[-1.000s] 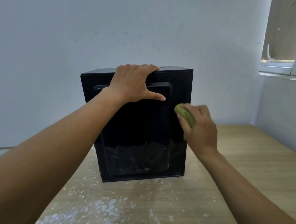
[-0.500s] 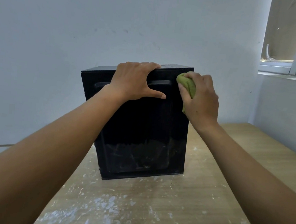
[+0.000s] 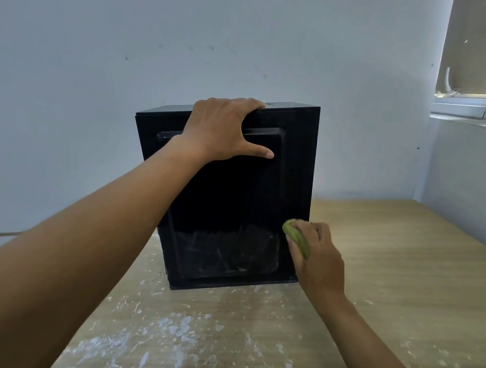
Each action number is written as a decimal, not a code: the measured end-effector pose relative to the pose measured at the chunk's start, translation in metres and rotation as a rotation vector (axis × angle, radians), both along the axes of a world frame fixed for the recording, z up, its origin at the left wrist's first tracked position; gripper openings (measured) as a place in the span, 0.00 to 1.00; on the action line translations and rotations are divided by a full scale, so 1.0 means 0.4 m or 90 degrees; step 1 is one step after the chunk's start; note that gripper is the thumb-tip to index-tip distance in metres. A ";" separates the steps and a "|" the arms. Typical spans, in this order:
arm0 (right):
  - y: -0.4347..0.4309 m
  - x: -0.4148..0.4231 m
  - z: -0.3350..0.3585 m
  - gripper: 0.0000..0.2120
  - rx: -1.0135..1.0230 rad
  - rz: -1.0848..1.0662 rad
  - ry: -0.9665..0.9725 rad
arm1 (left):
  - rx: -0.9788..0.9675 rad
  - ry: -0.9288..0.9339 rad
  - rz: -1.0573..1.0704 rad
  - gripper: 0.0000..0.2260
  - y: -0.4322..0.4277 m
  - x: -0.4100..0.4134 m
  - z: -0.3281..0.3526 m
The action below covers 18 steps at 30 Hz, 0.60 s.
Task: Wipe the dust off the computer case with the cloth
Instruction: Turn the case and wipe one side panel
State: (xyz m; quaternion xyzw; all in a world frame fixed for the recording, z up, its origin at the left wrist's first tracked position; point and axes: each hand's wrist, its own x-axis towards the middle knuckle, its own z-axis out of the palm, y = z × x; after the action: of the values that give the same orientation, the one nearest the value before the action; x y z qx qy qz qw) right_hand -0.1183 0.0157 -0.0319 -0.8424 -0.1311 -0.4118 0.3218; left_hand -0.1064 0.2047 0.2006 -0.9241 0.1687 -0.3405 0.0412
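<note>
One left hand (image 3: 223, 131): fingers hooked over case (image 3: 234, 200) top edge
Right hand (image 3: 317, 259): fingers clutch cloth (image 3: 297, 238), lower right edge
Table (image 3: 406, 259): extends rightward

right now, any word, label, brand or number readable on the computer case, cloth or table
None can be read. The computer case shows only dust smears on its black panel; faint marks on its top edge are too small to tell. The cloth and the table carry no text.

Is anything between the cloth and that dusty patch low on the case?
Nothing visible. The right hand holds the cloth on the case, low at its right edge, beside the dusty patch; the left hand grips the top.
</note>
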 end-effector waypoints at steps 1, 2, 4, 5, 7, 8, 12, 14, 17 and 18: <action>-0.001 -0.001 -0.018 0.13 -0.002 0.002 0.012 | 0.000 0.002 0.001 0.42 0.000 -0.001 0.000; -0.003 -0.002 -0.035 0.13 -0.006 0.004 0.026 | -0.002 0.003 0.002 0.42 0.000 -0.001 -0.001; -0.006 -0.004 -0.060 0.13 -0.013 0.005 0.047 | -0.004 0.003 0.003 0.42 0.001 -0.002 -0.002; -0.007 -0.003 -0.067 0.12 -0.012 0.005 0.056 | -0.005 0.004 0.002 0.42 0.001 -0.002 -0.002; -0.010 -0.001 -0.075 0.12 -0.011 0.004 0.069 | -0.005 0.004 0.000 0.42 0.001 -0.001 -0.003; -0.011 0.000 -0.074 0.12 -0.014 0.001 0.072 | -0.003 0.002 -0.001 0.42 0.001 0.000 -0.002; -0.018 0.000 -0.054 0.13 -0.018 -0.001 0.068 | 0.002 -0.001 0.001 0.42 0.003 0.004 -0.001; -0.021 0.002 -0.019 0.13 0.009 0.004 0.052 | 0.002 -0.003 -0.001 0.42 0.003 0.006 -0.002; -0.018 0.009 0.058 0.13 0.021 -0.007 0.018 | 0.004 -0.001 -0.001 0.43 0.003 0.008 -0.002; -0.016 0.012 0.087 0.13 0.024 -0.011 0.006 | 0.003 -0.001 -0.001 0.43 0.003 0.007 -0.002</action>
State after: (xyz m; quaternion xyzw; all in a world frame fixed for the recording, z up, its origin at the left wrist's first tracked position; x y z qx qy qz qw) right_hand -0.1134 0.0092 0.0030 -0.8394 -0.1144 -0.4128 0.3346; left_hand -0.1035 0.2059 0.1996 -0.9236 0.1702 -0.3409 0.0429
